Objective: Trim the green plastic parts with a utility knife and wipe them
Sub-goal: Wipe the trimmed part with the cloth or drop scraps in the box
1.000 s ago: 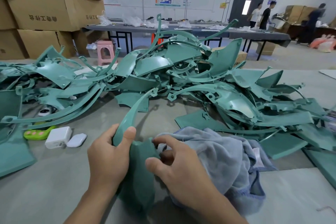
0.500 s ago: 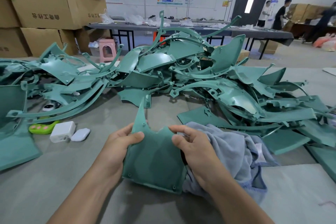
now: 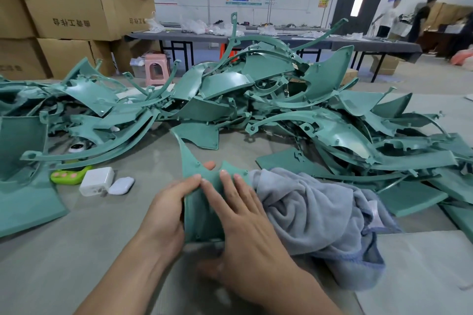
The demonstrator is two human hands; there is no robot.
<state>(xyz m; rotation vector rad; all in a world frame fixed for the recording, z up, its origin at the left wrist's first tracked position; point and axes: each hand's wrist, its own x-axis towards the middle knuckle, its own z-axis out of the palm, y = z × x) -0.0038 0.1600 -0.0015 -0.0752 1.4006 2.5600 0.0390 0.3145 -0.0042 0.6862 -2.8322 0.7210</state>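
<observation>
Now the right grip [image 3: 245, 233], pinching a moment ago, lies spread flat on the part [image 3: 195, 217]; the left grip [image 3: 166, 212] pinches its left edge, near the front edge of the tabletop [image 3: 76, 263], against the cloth [image 3: 307, 207]; likely checking before wiping

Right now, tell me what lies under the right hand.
The right hand lies flat on a green plastic panel, which the left hand grips by its left edge. Whatever lies beneath the panel is covered.
</observation>
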